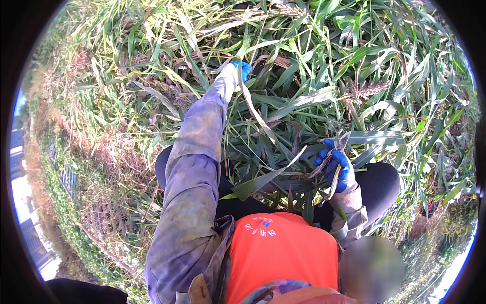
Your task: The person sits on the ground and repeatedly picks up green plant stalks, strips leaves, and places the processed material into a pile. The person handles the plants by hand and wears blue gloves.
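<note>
Long green leaf blades and stalks of a grass-like crop [281,110] lie in a thick heap before me. My left hand [244,70], in a blue glove, reaches into the far part of the heap; leaves cover part of it, and what its fingers touch is hidden. Near my right knee, my right hand [336,165], also blue-gloved, is curled around some dry leaves [334,178]. A pale pointed piece, perhaps a husk or a blade, sticks up above its fingers. Reddish-brown seed heads [366,92] lie among the leaves, ahead of the right hand.
My dark-clad knees [381,186] are bent on both sides of the near leaves. Dry, reddish stalks [114,152] spread to the left, with a strip of low green plants [57,190] beyond. Pale structures stand at the far left rim. A blurred round patch hides the lower right.
</note>
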Demonstrator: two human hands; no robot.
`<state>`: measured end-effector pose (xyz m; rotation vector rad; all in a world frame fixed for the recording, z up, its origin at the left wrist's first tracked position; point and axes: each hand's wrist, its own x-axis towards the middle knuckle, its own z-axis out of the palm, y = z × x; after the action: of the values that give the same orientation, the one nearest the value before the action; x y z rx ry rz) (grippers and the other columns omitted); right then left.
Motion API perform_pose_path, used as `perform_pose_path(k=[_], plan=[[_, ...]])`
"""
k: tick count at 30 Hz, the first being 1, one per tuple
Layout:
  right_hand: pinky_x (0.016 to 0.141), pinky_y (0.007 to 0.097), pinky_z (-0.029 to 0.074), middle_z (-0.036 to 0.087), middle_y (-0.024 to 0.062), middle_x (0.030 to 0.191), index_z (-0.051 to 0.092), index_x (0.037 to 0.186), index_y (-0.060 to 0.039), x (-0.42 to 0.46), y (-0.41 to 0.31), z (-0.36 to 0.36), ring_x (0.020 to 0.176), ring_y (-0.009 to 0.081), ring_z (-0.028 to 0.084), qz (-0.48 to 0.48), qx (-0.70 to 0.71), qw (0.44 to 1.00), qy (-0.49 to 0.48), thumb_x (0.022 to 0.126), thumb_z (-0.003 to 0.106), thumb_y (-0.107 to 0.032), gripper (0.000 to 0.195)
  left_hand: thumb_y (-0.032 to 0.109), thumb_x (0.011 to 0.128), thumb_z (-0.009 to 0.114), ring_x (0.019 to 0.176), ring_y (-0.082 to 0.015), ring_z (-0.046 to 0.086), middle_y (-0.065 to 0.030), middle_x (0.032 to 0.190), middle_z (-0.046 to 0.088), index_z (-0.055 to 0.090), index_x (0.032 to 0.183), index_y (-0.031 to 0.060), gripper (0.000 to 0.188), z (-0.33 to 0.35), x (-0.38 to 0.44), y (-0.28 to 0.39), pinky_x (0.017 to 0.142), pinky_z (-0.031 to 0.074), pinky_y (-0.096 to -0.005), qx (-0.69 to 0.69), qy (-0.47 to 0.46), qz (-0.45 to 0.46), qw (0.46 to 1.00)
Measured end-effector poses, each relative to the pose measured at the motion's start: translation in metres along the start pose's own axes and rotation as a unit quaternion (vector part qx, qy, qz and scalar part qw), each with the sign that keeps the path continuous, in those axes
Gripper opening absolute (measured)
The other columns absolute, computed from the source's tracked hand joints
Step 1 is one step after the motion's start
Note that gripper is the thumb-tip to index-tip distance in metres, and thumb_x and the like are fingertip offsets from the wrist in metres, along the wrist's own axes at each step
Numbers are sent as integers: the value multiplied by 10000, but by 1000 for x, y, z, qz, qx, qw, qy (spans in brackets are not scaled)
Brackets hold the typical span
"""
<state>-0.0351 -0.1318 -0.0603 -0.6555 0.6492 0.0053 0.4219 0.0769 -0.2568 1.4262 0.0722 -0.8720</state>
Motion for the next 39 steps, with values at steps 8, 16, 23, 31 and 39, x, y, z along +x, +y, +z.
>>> perform_pose_path(k=[8,16,23,31,39], plan=[[845,388,508,613,113,974,446,1390,-1,8,8,31,921,261,617,26,-32,996,-84,955,584,-193,495,304,925,676,699,-191,630,-81,845,703,724,1044,111,232,-26,-17,59,662,512,-317,189,121,237,945],[861,354,498,617,126,977,419,1405,24,3,24,20,905,241,617,38,-96,990,-97,964,566,-190,512,351,924,649,574,-223,585,-91,830,635,618,1128,143,293,-14,4,-4,531,496,-385,-41,104,5,994],[877,345,497,611,117,987,414,1395,40,-8,13,13,928,236,618,-8,-71,996,-60,964,579,-165,504,174,911,692,541,-149,579,-44,705,648,704,986,72,127,71,-37,48,511,491,-304,68,7,93,993],[816,351,521,621,102,960,471,1382,-5,-7,22,21,872,232,632,23,-87,991,-104,942,603,-166,486,278,939,633,675,-206,563,-78,891,624,562,1126,153,236,-43,-5,45,582,454,-322,-31,133,146,980],[808,337,507,625,92,969,486,1373,3,-4,18,6,884,216,631,17,-113,992,-55,944,602,-159,473,127,846,741,669,-249,660,-165,931,682,391,1439,38,695,58,4,-18,582,571,-384,222,63,-18,973]])
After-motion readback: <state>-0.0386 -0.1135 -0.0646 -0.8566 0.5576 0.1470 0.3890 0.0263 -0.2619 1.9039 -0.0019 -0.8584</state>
